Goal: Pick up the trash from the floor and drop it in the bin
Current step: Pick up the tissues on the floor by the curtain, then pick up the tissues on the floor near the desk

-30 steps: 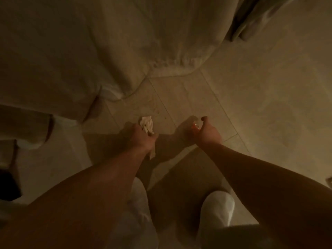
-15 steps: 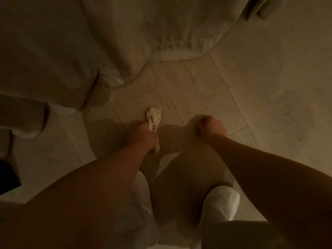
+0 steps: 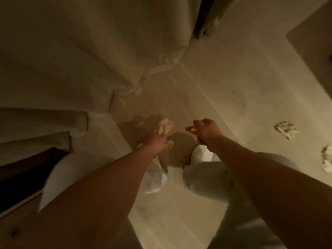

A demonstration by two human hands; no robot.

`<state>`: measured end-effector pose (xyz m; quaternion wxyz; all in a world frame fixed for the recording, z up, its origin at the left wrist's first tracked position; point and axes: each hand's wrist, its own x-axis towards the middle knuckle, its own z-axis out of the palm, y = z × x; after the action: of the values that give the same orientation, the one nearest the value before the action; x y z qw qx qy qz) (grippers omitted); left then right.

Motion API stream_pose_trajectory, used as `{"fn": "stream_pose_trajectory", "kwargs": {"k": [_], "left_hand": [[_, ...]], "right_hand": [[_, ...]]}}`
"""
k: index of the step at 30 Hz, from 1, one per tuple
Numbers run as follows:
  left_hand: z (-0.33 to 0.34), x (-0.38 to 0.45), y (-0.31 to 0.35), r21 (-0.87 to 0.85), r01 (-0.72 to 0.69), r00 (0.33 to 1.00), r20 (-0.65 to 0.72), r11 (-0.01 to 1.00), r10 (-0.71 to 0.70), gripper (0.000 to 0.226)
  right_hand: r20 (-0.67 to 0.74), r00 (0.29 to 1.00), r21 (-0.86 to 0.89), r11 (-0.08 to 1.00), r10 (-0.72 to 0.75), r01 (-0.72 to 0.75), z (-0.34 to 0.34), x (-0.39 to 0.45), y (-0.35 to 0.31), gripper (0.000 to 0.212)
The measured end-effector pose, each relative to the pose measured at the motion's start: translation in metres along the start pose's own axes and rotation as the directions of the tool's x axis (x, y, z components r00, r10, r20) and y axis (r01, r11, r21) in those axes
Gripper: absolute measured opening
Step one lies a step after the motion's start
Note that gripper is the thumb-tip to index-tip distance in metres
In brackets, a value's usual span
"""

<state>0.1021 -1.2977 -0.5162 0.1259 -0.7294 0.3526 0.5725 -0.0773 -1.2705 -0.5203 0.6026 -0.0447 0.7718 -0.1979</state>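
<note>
My left hand [image 3: 156,142] is closed around a crumpled pale tissue [image 3: 166,125], which sticks out above and below the fist. My right hand [image 3: 204,131] hovers beside it over the tiled floor [image 3: 239,97], fingers pinched on a small orange scrap [image 3: 190,129] that is too blurred to identify. Two more crumpled tissues lie on the floor to the right, one further out [image 3: 285,129] and one at the frame edge [image 3: 327,158]. No bin is in view.
A pale bed cover [image 3: 80,56] hangs down to the floor at the upper left. Curtains [image 3: 212,17] hang at the top. Dark wooden furniture [image 3: 21,173] sits at the left edge. My white slippers [image 3: 200,156] stand just below my hands.
Both hands have risen from the floor and the view has pulled back and right. The left hand still holds the tissue. Two more tissues have come into view on the right.
</note>
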Motion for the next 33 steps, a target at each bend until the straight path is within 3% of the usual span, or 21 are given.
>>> {"fn": "stream_pose_trajectory", "kwargs": {"k": [4, 7, 13, 16, 22, 30, 33], "left_hand": [[-0.03, -0.131, 0.022, -0.018, -0.023, 0.999, -0.037, 1.0, 0.022, 0.04], [-0.047, -0.224, 0.041, 0.01, -0.041, 0.998, -0.045, 0.999, 0.042, 0.027], [-0.07, -0.328, 0.062, -0.009, -0.075, 0.997, -0.032, 0.997, 0.074, 0.032], [-0.071, -0.346, 0.065, -0.025, -0.134, 0.99, -0.039, 0.991, 0.133, 0.033], [-0.049, -0.38, 0.081, 0.108, -0.251, 0.965, 0.105, 0.962, 0.24, 0.014], [0.05, -0.416, 0.125, 0.264, -0.332, 0.934, 0.225, 0.906, 0.277, 0.008], [0.113, -0.433, 0.126, 0.274, -0.338, 0.93, 0.24, 0.9, 0.277, 0.031]], "right_hand": [[-0.057, 0.998, 0.115, 0.993, -0.007, 0.014, -0.036, -0.132, -0.031, 0.025], [-0.127, 0.991, 0.135, 0.99, -0.027, 0.044, -0.06, -0.222, -0.042, 0.035], [-0.106, 0.99, 0.291, 0.949, -0.096, 0.123, -0.087, -0.346, -0.043, 0.044], [-0.179, 0.982, 0.376, 0.919, -0.055, 0.12, -0.1, -0.377, -0.032, 0.05], [-0.157, 0.983, 0.674, 0.738, 0.095, 0.036, -0.138, -0.412, 0.013, 0.028], [-0.18, 0.974, 0.851, 0.519, 0.138, 0.084, -0.225, -0.432, 0.074, 0.022], [-0.226, 0.961, 0.854, 0.507, 0.161, 0.116, -0.276, -0.437, 0.101, 0.026]]}}
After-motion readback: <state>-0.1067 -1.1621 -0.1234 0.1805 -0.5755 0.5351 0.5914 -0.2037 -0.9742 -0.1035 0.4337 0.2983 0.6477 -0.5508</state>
